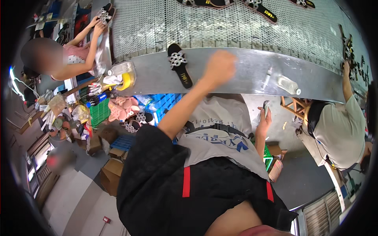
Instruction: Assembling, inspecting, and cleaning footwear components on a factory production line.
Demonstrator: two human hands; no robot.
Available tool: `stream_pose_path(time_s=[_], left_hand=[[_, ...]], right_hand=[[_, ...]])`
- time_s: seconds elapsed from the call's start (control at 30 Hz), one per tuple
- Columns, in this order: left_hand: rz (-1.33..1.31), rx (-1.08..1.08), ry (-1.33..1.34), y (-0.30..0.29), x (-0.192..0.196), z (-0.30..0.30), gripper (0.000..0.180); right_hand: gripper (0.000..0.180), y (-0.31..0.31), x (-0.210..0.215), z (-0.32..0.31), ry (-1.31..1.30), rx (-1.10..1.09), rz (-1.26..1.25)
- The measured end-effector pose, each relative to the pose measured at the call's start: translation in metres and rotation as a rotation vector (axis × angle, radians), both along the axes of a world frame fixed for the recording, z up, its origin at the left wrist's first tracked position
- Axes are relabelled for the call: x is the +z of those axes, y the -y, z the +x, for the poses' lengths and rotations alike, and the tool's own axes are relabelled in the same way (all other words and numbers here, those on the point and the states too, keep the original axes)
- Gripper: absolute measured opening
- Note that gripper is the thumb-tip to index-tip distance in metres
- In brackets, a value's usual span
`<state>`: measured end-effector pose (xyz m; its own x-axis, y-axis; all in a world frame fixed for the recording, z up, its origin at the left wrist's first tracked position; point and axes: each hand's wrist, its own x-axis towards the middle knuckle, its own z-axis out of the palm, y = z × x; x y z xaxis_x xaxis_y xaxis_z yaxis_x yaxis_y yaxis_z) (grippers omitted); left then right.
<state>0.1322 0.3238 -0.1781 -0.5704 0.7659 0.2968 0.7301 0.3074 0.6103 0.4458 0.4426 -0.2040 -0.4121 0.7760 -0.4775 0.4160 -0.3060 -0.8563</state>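
Smeared by motion, my left hand (221, 67) is above the metal ledge (246, 65); its outline is rounded, but its fingers are not clear. To its left, a black slide sandal (183, 74) with a jewelled strap lies on the ledge, apart from the hand. My right hand (265, 118) is lower, between my apron and the ledge's near edge. Its fingers are closed round a small dark and silver object (266, 104) whose kind I cannot make out.
Beyond the ledge, a mesh conveyor belt (157, 29) carries jewelled sandals (260, 8). Clear bottles (288, 85) lie on the ledge. A co-worker (75, 57) at left holds a sandal (105, 14); another (340, 126) reaches over at right. Blue crates (163, 104) and a carton (112, 173) stand below.
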Motion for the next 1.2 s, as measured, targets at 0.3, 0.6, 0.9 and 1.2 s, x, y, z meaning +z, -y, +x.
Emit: stream_pose_path(time_s=[0.3, 0.6, 0.9, 1.2], left_hand=[[-0.734, 0.747, 0.520, 0.173, -0.069, -0.115, 0.098], [0.240, 0.372, 1.070, 0.214, 0.055, -0.066, 0.075], [0.580, 0.242, 1.331, 0.243, 0.134, 0.011, 0.059], [0.544, 0.160, 1.285, 0.244, 0.140, 0.004, 0.053]], right_hand=[[0.020, 0.065, 0.012, -0.079, -0.063, 0.392, 0.082], [0.028, 0.129, 0.120, -0.135, -0.192, 0.762, 0.404], [0.035, 0.174, 0.203, -0.129, -0.340, 1.063, 0.896], [0.041, 0.183, 0.218, -0.132, -0.222, 1.089, 0.835]])
